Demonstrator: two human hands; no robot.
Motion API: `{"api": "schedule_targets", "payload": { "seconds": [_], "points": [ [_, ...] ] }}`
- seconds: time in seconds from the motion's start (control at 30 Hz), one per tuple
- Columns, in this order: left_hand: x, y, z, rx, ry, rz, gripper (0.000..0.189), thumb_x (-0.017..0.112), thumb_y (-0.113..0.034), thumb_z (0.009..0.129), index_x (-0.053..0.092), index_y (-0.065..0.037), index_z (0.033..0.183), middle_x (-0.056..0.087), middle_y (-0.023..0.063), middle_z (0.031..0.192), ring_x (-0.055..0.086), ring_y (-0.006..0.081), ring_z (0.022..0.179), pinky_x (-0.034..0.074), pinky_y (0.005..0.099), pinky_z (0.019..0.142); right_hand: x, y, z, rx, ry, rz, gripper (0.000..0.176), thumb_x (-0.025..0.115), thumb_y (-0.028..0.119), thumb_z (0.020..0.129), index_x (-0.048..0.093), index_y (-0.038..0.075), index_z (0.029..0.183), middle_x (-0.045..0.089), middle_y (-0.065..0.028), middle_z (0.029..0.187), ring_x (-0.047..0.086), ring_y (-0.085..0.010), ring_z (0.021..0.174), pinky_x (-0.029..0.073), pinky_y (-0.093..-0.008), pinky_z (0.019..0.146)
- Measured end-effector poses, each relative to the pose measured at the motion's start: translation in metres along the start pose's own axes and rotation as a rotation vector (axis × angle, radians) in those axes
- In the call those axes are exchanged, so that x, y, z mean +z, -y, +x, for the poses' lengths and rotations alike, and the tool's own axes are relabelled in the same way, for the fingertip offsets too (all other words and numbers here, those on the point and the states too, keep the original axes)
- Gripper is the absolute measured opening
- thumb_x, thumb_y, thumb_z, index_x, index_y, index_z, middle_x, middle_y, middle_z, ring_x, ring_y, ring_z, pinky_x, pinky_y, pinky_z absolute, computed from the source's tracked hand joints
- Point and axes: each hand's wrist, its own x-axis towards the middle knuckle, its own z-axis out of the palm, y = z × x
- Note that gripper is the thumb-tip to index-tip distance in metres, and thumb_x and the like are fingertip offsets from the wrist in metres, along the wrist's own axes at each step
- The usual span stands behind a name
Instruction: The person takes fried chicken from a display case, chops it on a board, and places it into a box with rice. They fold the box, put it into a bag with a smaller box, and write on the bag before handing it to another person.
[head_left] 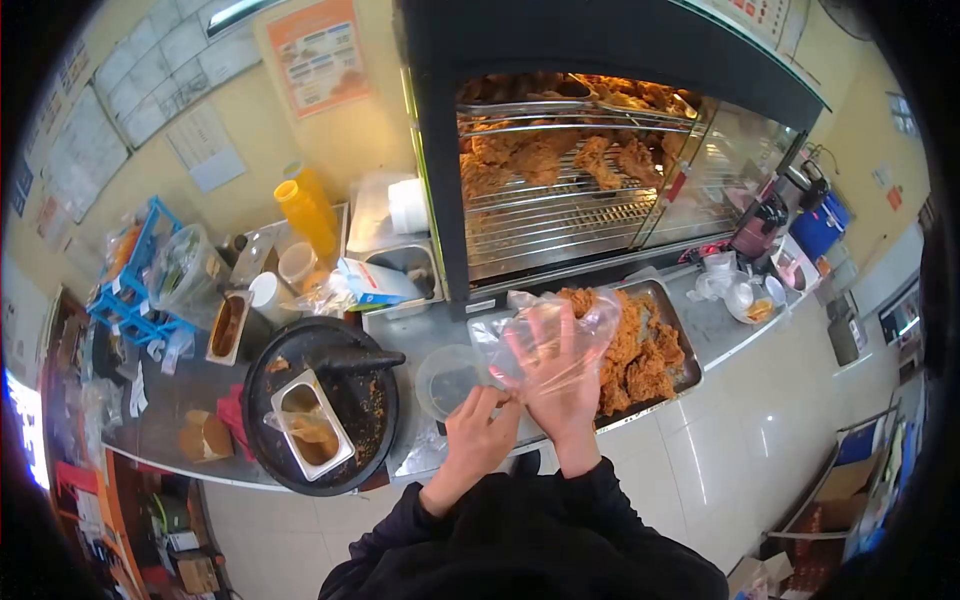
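Note:
My right hand (560,385) is spread wide, palm showing, inside a clear plastic glove (500,345) that hangs loose around the fingers. With fingers pinched, my left hand (482,432) grips the glove's edge near the right wrist. Behind and to the right of my right hand, pieces of fried chicken (648,350) lie heaped on a metal tray (688,378). A clear round plastic container (440,378) stands on the counter just beyond my left hand.
A lit display warmer (437,130) with chicken on wire racks stands behind the counter. At left is a large black mortar dish (262,400) with a pestle (355,361) and a metal sauce container (340,448). Yellow bottles (308,218) and a blue rack (135,280) stand farther back.

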Motion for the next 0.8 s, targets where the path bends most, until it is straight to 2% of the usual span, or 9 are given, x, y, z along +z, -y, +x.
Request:
{"api": "schedule_targets", "payload": {
  "seconds": [0.03,0.17,0.3,0.37,0.5,0.57,0.67,0.77,0.8],
  "points": [
    [0.0,-0.002,0.0,0.007,0.023,-0.008,0.012,0.069,0.0,0.065,0.064,-0.007,0.072,0.057,0.0026,0.076,0.058,0.0201,0.066,0.046,0.0314,0.05,-0.001,0.005,0.004,-0.016,-0.028,-0.111,0.066,0.026,0.075,0.09,0.018,0.047,0.149,0.024,0.0035,0.157,0.015,-0.0307,0.145,0.011,-0.0761,0.103],
    [0.007,-0.019,-0.007,0.122,0.094,-0.06,0.013,0.069,-0.002,0.07,0.065,-0.006,0.082,0.056,0.0017,0.08,0.059,0.0161,0.071,0.047,0.0279,0.053,-0.001,0.009,0.02,-0.077,-0.104,-0.222,0.075,0.025,0.081,0.085,0.014,0.046,0.15,0.024,0.0041,0.156,0.017,-0.0311,0.143,0.003,-0.071,0.107],
    [0.007,-0.018,0.0,-0.053,0.026,-0.154,0.019,0.072,-0.004,0.075,0.066,-0.004,0.093,0.062,0.0052,0.091,0.062,0.0202,0.075,0.05,0.0296,0.059,0.017,0.025,0.049,-0.231,-0.018,-0.446,0.074,0.035,0.072,0.09,0.014,0.04,0.152,0.028,0.0006,0.154,0.034,-0.0323,0.135,0.02,-0.0633,0.109],
    [-0.006,-0.016,0.004,-0.141,-0.022,-0.161,0.022,0.073,-0.005,0.076,0.066,-0.004,0.097,0.065,0.008,0.096,0.063,0.0229,0.076,0.051,0.0304,0.062,0.045,0.049,0.093,-0.713,0.002,-1.064,0.065,0.052,0.039,0.093,0.027,0.015,0.148,0.039,-0.0091,0.144,0.045,-0.0297,0.124,0.035,-0.0443,0.105],
    [-0.023,-0.002,-0.016,-0.259,-0.085,-0.202,0.024,0.071,-0.004,0.078,0.065,-0.002,0.101,0.066,0.0121,0.102,0.063,0.0249,0.076,0.052,0.031,0.065,0.13,0.088,0.141,-1.427,0.157,-2.418,0.021,0.059,0.02,0.091,0.064,0.002,0.102,0.055,-0.0162,0.127,0.053,-0.0305,0.114,0.039,-0.0427,0.099],
    [-0.032,-0.004,-0.02,-0.306,-0.097,-0.191,0.022,0.069,-0.003,0.079,0.065,-0.001,0.101,0.065,0.0132,0.102,0.063,0.0247,0.075,0.051,0.0309,0.065,0.151,0.095,0.19,-1.255,0.305,-2.505,0.032,0.051,0.034,0.094,0.067,0.007,0.1,0.061,-0.0128,0.119,0.055,-0.0302,0.109,0.039,-0.0452,0.098],
    [-0.033,-0.001,-0.03,-0.315,-0.139,-0.175,0.02,0.067,-0.003,0.081,0.064,0.0,0.1,0.065,0.0149,0.102,0.062,0.0243,0.074,0.051,0.0307,0.064,0.172,0.095,0.249,-0.549,0.123,-3.027,0.043,0.04,0.045,0.094,0.059,0.022,0.125,0.056,-0.0083,0.133,0.049,-0.0294,0.123,0.034,-0.0483,0.105],
    [-0.037,0.0,-0.039,-0.354,-0.14,-0.162,0.016,0.064,-0.004,0.084,0.064,0.001,0.099,0.065,0.016,0.101,0.062,0.025,0.076,0.05,0.0305,0.064,0.158,0.089,0.268,-0.81,0.264,-2.785,0.047,0.032,0.044,0.095,0.061,0.02,0.122,0.054,-0.0078,0.137,0.049,-0.0303,0.125,0.034,-0.0445,0.106],
    [-0.038,0.001,-0.037,-0.349,-0.145,-0.159,0.015,0.063,-0.004,0.085,0.063,0.001,0.099,0.065,0.0162,0.101,0.062,0.0252,0.076,0.05,0.0306,0.064,0.161,0.09,0.276,-0.702,0.254,-2.82,0.047,0.03,0.044,0.096,0.06,0.02,0.124,0.053,-0.0077,0.138,0.048,-0.0306,0.126,0.034,-0.0431,0.106]
  ]
}}
